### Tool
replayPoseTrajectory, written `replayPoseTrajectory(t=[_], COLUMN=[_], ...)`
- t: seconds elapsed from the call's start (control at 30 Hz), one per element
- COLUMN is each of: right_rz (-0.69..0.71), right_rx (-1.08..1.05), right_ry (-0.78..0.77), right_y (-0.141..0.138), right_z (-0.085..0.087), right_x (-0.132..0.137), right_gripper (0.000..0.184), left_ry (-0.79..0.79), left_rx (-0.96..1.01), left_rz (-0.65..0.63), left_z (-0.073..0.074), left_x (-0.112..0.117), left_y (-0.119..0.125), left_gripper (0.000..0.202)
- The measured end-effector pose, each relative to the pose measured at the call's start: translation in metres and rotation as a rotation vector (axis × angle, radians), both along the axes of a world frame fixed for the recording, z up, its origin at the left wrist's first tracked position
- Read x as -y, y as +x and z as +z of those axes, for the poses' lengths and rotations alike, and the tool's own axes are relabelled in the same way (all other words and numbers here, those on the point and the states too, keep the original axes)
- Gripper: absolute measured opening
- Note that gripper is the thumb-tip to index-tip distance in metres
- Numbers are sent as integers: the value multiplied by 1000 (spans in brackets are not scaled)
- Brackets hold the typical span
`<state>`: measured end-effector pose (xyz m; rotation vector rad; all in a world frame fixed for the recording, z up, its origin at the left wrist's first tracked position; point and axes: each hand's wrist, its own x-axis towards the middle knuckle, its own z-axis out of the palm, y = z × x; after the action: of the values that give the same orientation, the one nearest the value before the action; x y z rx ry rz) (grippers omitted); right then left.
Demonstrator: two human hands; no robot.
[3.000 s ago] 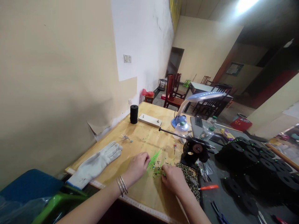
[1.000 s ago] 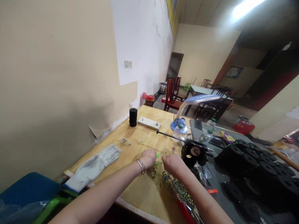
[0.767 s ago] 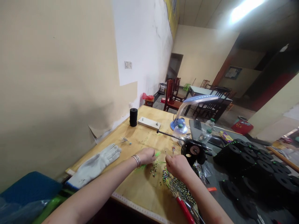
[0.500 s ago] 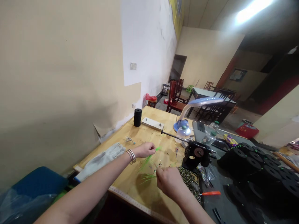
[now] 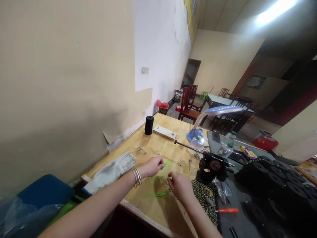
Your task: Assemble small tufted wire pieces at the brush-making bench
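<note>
Now pinching a bright green strand (image 5: pixel 165 163) between thumb and fingertips of the left hand (image 5: pixel 153 165), lifted just off the wooden table (image 5: pixel 138 198), where half a second ago a longer green bundle was trailing from that same hand. Holding the right hand (image 5: pixel 179 187) nearer, fingers curled together over the scatter of small beads (image 5: pixel 165 180); impossible to tell whether pinching anything. Lying flat on the wood just near the right hand, more green strands (image 5: pixel 158 194), apart from both hands now. Judging from that: separating one strand out of the bundle and leaving the rest down.

Resting at the left of the table, a white work glove (image 5: pixel 111 172). Standing far along the wall side, a black cylinder (image 5: pixel 149 125) beside a pale wooden block with pins (image 5: pixel 164 132). Bending over the far middle, a blue desk lamp (image 5: pixel 198 132). Sitting right of the hands, a black hand-crank device (image 5: pixel 211 165), a patterned cloth (image 5: pixel 204 198) below it, an orange-handled tool (image 5: pixel 228 210), then rows of black spools (image 5: pixel 269 172). Showing beyond, chairs and a dining table (image 5: pixel 218 99) in a dim room.
</note>
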<state>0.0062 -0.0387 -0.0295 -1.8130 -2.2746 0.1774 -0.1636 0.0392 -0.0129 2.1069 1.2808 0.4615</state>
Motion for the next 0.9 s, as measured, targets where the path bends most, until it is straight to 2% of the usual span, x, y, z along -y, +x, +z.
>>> replayPoseTrajectory(t=[0.17,0.33,0.53,0.67,0.8,0.9], right_rz=[-157,-253,-230,-224,-192,-159], right_rx=[-169,-171,-108,-108,-142,-204], right_ry=[-32,8,49,71,103,132], right_y=[5,9,27,31,33,35], right_z=[-4,-11,-9,-8,-4,-3], right_x=[-24,-30,-30,-22,-7,5], right_gripper=[21,18,15,14,15,15], left_ry=[3,25,97,144,162,136], left_rx=[10,-87,-285,-408,-524,-592], left_rz=[13,77,129,143,163,136], left_z=[-2,-9,-20,-11,-3,-7], left_x=[3,5,11,18,24,20], left_y=[2,9,26,31,34,40], left_gripper=[9,10,19,22,38,26])
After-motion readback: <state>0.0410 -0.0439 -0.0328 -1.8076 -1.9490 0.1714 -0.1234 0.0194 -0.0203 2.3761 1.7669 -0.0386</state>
